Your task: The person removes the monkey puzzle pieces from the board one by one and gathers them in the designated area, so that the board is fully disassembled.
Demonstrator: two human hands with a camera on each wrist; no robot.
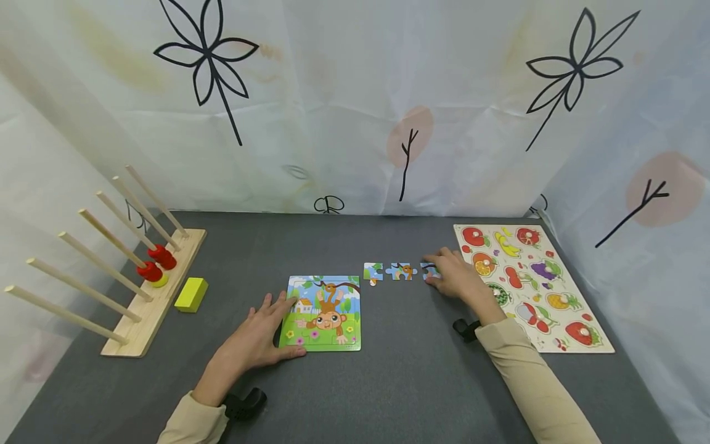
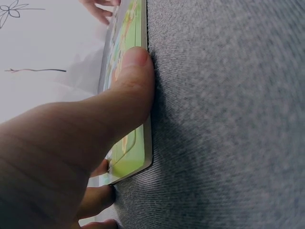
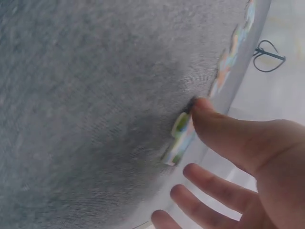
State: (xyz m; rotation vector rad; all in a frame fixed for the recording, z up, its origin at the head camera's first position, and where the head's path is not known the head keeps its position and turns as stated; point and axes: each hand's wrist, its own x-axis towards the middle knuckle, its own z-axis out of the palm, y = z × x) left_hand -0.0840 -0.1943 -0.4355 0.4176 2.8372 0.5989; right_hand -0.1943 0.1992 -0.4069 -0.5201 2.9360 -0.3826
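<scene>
A square monkey jigsaw puzzle (image 1: 327, 320) lies flat in front of my left hand (image 1: 257, 339). That hand's fingers lie along its left side, and the thumb (image 2: 136, 71) rests on the near edge. Right of the puzzle, three loose pieces stand in a row. My right hand (image 1: 457, 277) pinches the rightmost puzzle piece (image 1: 429, 270) between thumb and index finger, low at the table; its other fingers are spread. The middle piece (image 1: 402, 271) shows orange and brown, the left piece (image 1: 373, 271) green and blue.
At the left stands a wooden peg rack (image 1: 138, 327) with red and yellow beads on some pegs. A yellow block (image 1: 191, 295) lies beside it. A fruit board (image 1: 577, 320) lies at the right, partly under the right forearm. A patterned curtain (image 1: 333, 123) closes off the back.
</scene>
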